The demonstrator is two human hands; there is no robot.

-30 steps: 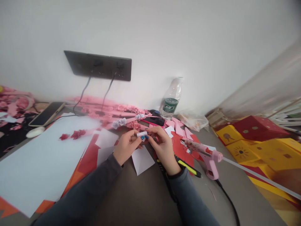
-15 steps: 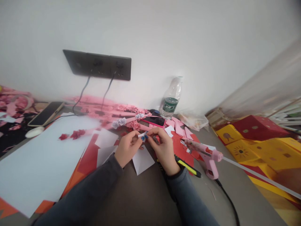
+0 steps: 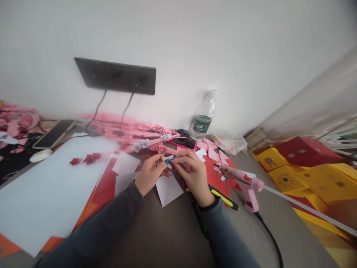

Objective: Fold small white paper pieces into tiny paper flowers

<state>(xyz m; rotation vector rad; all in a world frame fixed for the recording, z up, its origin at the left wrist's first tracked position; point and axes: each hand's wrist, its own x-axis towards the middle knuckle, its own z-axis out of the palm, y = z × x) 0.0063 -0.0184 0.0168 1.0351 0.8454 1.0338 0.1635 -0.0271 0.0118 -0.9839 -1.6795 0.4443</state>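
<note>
Between the fingertips of both hands sits a small piece of white paper (image 3: 164, 159), partly hidden by the fingers. My left hand (image 3: 150, 174) pinches it from the left, thumb uppermost. From the other side my right hand (image 3: 192, 175) grips it with thumb and forefinger. A square of white paper (image 3: 170, 190) lies on the table just below the hands. Close by my right wrist is a black and yellow cutter knife (image 3: 224, 198). White paper flowers (image 3: 141, 145) on a pink stem lie behind my left hand.
A pink glue gun (image 3: 245, 182) with a black cord rests at the right, near yellow and red boxes (image 3: 315, 182). Large white sheets (image 3: 55, 190) cover the left. A water bottle (image 3: 203, 119) and a pink-cased phone (image 3: 182, 142) stand and lie toward the wall. Red paper (image 3: 217, 178) lies right.
The fingers have shifted slightly around the small white paper, and the left thumb lies more across it. Both hands stay in nearly the same place.
</note>
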